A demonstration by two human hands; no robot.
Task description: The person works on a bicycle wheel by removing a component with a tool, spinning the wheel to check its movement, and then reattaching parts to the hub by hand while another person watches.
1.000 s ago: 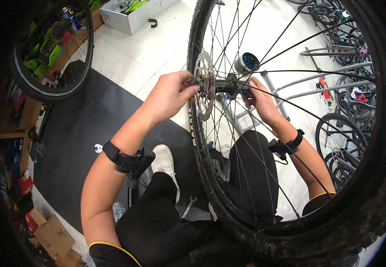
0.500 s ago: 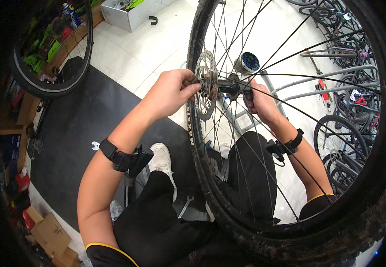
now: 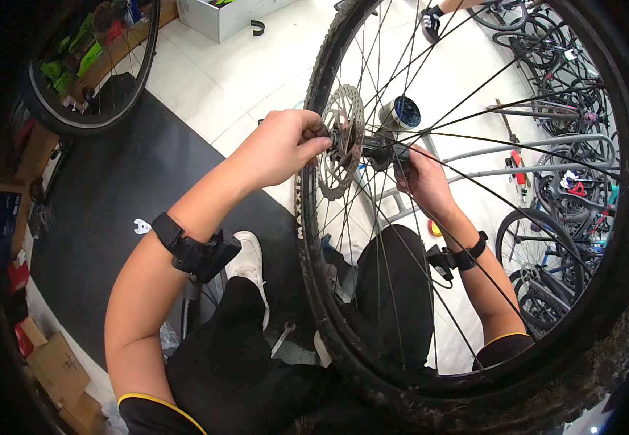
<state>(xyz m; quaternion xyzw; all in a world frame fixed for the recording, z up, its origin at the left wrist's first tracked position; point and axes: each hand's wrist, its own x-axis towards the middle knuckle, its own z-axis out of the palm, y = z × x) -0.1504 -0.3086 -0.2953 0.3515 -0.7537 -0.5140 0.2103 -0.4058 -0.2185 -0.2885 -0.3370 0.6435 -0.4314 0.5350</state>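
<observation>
A large bicycle wheel with a knobby black tyre (image 3: 604,326) stands upright before me, spokes spreading from its black hub (image 3: 379,153). On the hub's left side sits a silver disc brake rotor (image 3: 356,109). Just outside that rotor, my left hand (image 3: 292,145) pinches the end of the axle between thumb and fingers. From the opposite side, my right hand (image 3: 427,180) is closed around the hub's right end, its fingers partly hidden behind spokes and hub. Exactly which small part lies under the left fingertips is hidden.
Beyond the spokes stands an open tub (image 3: 403,113) with dark blue contents, near a grey tubular stand (image 3: 532,151). Many bicycles (image 3: 546,254) line the right side. Wrenches (image 3: 283,338) lie by my shoes. Another wheel (image 3: 89,123) is at upper left; another person's shoe (image 3: 430,25) shows at the top.
The view has shifted slightly, and the wheel's rotor and hub appear a little turned. Both hands keep their places at the hub. Another person's foot has come in at the top.
</observation>
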